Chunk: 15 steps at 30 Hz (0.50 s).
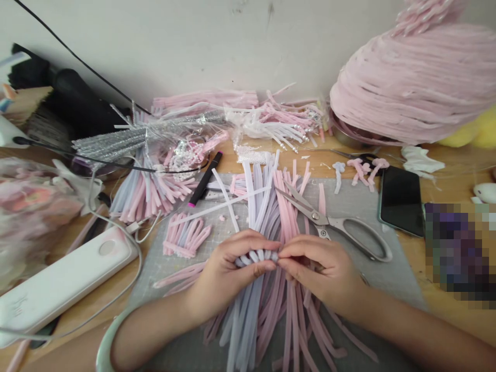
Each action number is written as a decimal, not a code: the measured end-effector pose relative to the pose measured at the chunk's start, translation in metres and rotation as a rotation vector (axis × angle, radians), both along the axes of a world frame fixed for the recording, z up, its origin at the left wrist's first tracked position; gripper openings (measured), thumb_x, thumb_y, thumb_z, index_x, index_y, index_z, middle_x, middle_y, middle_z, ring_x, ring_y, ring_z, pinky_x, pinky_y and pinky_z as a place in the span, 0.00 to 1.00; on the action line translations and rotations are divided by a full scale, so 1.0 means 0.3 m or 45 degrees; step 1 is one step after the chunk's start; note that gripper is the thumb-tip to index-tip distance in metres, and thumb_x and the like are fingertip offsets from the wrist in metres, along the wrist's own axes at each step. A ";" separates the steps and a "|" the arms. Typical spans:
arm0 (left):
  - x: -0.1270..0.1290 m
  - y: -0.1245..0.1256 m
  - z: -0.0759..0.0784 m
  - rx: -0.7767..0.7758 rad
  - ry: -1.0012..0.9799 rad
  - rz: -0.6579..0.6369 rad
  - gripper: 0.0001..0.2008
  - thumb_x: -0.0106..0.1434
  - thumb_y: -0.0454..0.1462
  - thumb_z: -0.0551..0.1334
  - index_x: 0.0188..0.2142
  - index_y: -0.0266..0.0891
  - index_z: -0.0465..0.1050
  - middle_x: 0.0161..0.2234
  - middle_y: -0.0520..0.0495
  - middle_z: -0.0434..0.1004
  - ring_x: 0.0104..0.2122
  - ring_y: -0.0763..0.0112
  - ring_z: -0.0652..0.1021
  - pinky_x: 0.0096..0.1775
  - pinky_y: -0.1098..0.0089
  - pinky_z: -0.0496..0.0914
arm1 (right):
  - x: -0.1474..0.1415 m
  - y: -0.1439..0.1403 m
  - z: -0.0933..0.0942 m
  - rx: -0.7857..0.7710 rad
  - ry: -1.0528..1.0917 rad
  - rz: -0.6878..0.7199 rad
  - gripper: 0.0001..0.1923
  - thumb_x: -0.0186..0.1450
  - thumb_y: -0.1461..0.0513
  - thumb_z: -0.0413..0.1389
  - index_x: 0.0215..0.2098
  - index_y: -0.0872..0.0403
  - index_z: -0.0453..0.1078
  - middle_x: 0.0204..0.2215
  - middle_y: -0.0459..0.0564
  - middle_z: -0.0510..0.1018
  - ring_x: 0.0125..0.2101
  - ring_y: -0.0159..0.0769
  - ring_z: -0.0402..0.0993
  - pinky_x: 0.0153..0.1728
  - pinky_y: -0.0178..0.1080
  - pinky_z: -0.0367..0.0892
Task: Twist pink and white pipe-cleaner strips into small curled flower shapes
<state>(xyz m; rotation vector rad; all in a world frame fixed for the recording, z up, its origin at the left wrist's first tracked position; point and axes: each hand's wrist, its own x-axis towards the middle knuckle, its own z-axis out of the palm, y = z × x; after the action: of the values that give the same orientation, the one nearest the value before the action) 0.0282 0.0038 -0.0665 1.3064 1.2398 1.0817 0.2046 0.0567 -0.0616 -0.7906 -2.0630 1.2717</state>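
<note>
Between both hands is a small row of bent pale blue-grey pipe cleaners [256,257], packed side by side. My left hand [232,263] grips its left part, thumb below and fingers above. At its right end, my right hand [318,263] pinches it with thumb and forefinger. Under the hands lie long loose pipe cleaners, pale blue ones [244,315] and pink ones [294,325], on a grey cutting mat [387,289]. Metal scissors [337,222] rest just beyond my right hand. Left of my left hand sits a bunch of looped pink and blue pipe cleaners [188,235].
A black marker [205,180] and bagged silver pipe cleaners [116,137] lie behind. A phone [401,201] is at the right, near a large pink bundle [414,88]. A white power-bank-like device [65,281] with cables lies left. The wall [232,46] closes off the back.
</note>
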 end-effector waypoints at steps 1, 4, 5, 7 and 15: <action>0.002 -0.001 0.002 -0.031 -0.028 0.042 0.12 0.53 0.33 0.64 0.38 0.43 0.73 0.32 0.52 0.72 0.33 0.76 0.73 0.38 0.77 0.66 | 0.000 -0.001 0.000 -0.026 -0.005 -0.009 0.04 0.59 0.66 0.54 0.30 0.56 0.71 0.22 0.45 0.72 0.21 0.25 0.68 0.23 0.27 0.65; 0.006 -0.006 0.007 -0.125 -0.166 0.122 0.11 0.53 0.34 0.64 0.36 0.41 0.68 0.31 0.53 0.72 0.31 0.77 0.72 0.33 0.77 0.67 | 0.003 0.000 0.004 -0.071 -0.023 -0.069 0.05 0.60 0.66 0.53 0.29 0.56 0.71 0.23 0.46 0.73 0.20 0.25 0.69 0.21 0.28 0.64; 0.005 -0.007 0.008 -0.146 -0.192 0.123 0.09 0.53 0.34 0.64 0.35 0.41 0.68 0.30 0.53 0.72 0.30 0.77 0.72 0.32 0.77 0.67 | 0.004 0.001 0.006 -0.071 -0.021 -0.088 0.05 0.60 0.65 0.52 0.29 0.56 0.71 0.23 0.47 0.73 0.20 0.25 0.69 0.21 0.28 0.64; 0.001 -0.009 0.008 -0.171 -0.171 0.129 0.06 0.54 0.35 0.63 0.33 0.39 0.68 0.29 0.53 0.72 0.28 0.76 0.72 0.31 0.77 0.66 | 0.006 0.004 0.012 -0.055 -0.012 -0.099 0.06 0.60 0.65 0.53 0.29 0.56 0.71 0.23 0.47 0.73 0.21 0.26 0.69 0.22 0.29 0.65; 0.002 0.002 0.008 -0.101 -0.065 0.099 0.04 0.51 0.34 0.65 0.29 0.37 0.76 0.29 0.47 0.78 0.31 0.71 0.75 0.35 0.72 0.69 | 0.012 0.004 -0.001 -0.072 0.071 -0.062 0.07 0.60 0.66 0.53 0.29 0.56 0.74 0.22 0.47 0.74 0.16 0.23 0.67 0.18 0.27 0.67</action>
<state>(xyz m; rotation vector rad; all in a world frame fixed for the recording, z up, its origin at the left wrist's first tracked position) 0.0286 0.0044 -0.0640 1.1723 1.2917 1.1027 0.2082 0.0579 -0.0620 -0.8165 -1.9597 1.3158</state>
